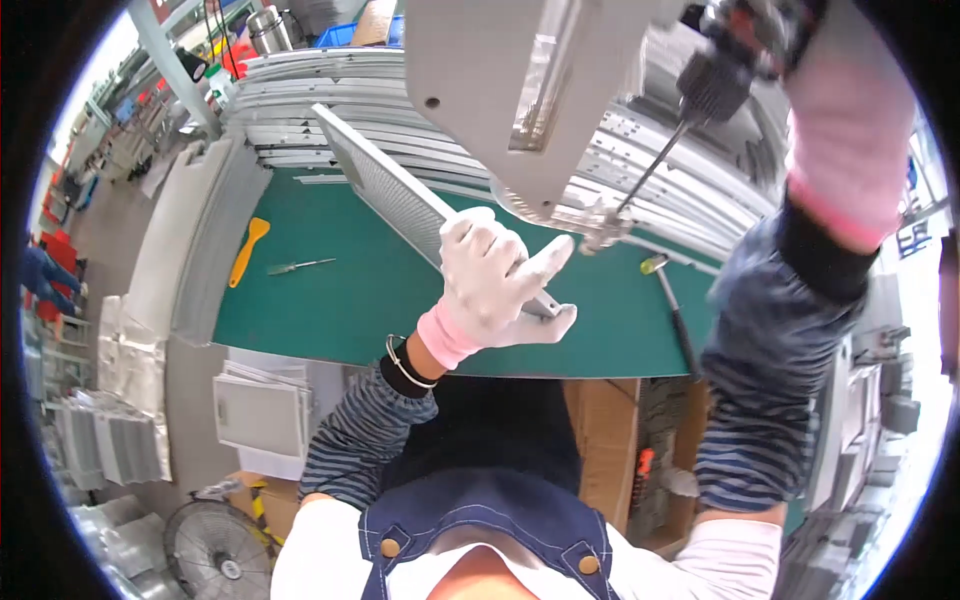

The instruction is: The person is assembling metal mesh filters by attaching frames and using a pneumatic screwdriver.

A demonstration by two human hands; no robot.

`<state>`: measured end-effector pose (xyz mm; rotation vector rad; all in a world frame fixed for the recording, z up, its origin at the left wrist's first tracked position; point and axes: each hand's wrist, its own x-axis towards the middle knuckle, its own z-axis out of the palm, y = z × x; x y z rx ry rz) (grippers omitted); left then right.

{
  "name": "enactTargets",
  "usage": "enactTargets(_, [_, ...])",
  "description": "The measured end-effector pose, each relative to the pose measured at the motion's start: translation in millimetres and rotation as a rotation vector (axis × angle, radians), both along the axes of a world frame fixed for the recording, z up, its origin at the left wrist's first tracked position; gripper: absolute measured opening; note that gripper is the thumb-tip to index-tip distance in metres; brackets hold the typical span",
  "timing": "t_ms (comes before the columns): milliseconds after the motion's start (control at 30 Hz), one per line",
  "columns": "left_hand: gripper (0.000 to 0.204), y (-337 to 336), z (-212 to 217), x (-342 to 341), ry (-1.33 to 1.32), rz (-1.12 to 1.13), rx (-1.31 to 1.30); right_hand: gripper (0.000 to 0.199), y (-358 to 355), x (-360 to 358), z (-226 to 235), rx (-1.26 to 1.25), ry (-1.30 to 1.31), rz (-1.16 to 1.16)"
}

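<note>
My left hand point(497, 280), in a white glove with a pink cuff, grips the near end of a long grey metal panel point(385, 190) that tilts up over the green mat point(350, 290). My right hand point(800, 50), also gloved, holds a power screwdriver point(715, 85) high at the upper right. Its long bit point(650, 170) points down to a screw spot on a light grey metal frame point(520, 100) held upright above the mat. My left forefinger points toward the bit tip.
Stacked grey metal panels point(320, 110) lie along the mat's far edge. A yellow scraper point(248, 250) and a small screwdriver point(300, 266) lie on the mat's left; a hammer point(672, 300) lies at its right. A fan point(215, 550) and more panels sit on the floor at left.
</note>
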<state>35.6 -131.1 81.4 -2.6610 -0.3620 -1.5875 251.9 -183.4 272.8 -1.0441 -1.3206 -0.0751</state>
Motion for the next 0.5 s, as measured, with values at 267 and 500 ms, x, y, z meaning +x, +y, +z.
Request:
enactTargets(267, [0.042,-9,-6,17,-0.115,-0.176,-0.103,0.028,-8,-88,32,0.191,0.076,0.099])
enactTargets(500, [0.041,-13,-16,20,-0.141,-0.244,-0.198,0.033,-16,-88,22,0.072,-0.179,-0.222])
